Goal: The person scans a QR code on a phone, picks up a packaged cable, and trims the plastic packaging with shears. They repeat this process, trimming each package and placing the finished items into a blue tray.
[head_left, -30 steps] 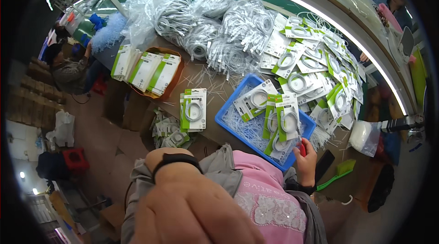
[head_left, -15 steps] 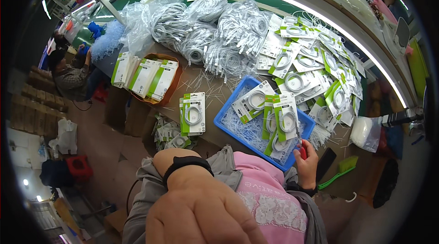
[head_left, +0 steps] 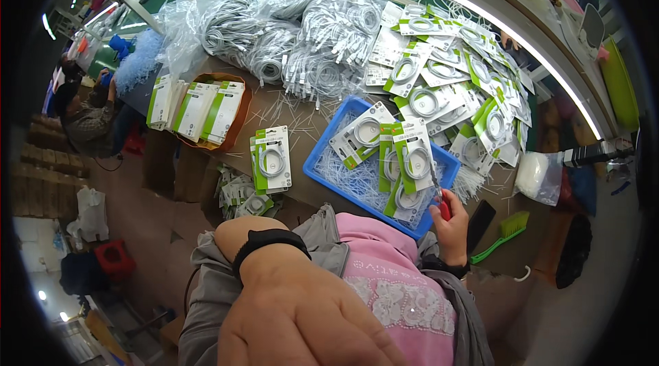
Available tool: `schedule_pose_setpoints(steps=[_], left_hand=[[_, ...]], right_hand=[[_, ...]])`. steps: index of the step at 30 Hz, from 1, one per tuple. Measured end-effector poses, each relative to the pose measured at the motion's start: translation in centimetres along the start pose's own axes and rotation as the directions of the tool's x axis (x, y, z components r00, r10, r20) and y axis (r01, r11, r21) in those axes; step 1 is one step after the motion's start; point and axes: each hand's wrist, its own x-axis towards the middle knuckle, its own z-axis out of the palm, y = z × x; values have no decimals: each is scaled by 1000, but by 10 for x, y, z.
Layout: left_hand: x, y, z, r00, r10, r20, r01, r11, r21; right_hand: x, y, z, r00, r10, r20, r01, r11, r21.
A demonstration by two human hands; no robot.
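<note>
Close to the camera, my left hand (head_left: pixel 302 311) is raised with its back showing. Its fingers run out of the picture at the lower edge, so what they do is hidden. My right hand (head_left: pixel 452 229), closed, grips red-handled scissors (head_left: pixel 445 209) at the tray's near right corner. Their narrow metal blades point up beside the carded cables. The blue tray (head_left: pixel 343 196) holds white plastic tie scraps and several carded cables (head_left: pixel 416 160), white coils on green and white cards. Left of the tray, a small stack of carded cables (head_left: pixel 272 161) lies at the table edge.
Behind the tray lie bagged white cables (head_left: pixel 336 29) and a heap of carded cables (head_left: pixel 446 74). An orange-rimmed box of cards (head_left: pixel 206 113) stands at left. A green brush (head_left: pixel 504 234) lies at right. Other people sit at far left and far right.
The whole view has shifted, so the table and its things appear farther left and slightly higher. My right hand still grips the scissors by the tray; my left hand stays raised near the camera.
</note>
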Motion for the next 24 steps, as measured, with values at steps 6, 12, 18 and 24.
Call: schedule_pose_setpoints(steps=[6, 12, 18, 24], left_hand=[[-9, -8, -6, 993, -88, 80, 99, 984, -145], [-37, -45, -27, 996, -11, -84, 2, 995, -101], [-155, -144, -130, -85, -943, -322, 988, -123, 97], [-248, -236, -103, -242, -807, -539, 959, -282, -8]], right_hand=[[-1, -3, -2, 1000, 1, -5, -1, 1000, -31], [-4, 3, -5, 996, 39, -83, -42, 999, -25], [1, 21, 2, 987, 145, -72, -135, 982, 133], [56, 74, 30, 978, 200, -57, -198, 979, 48]])
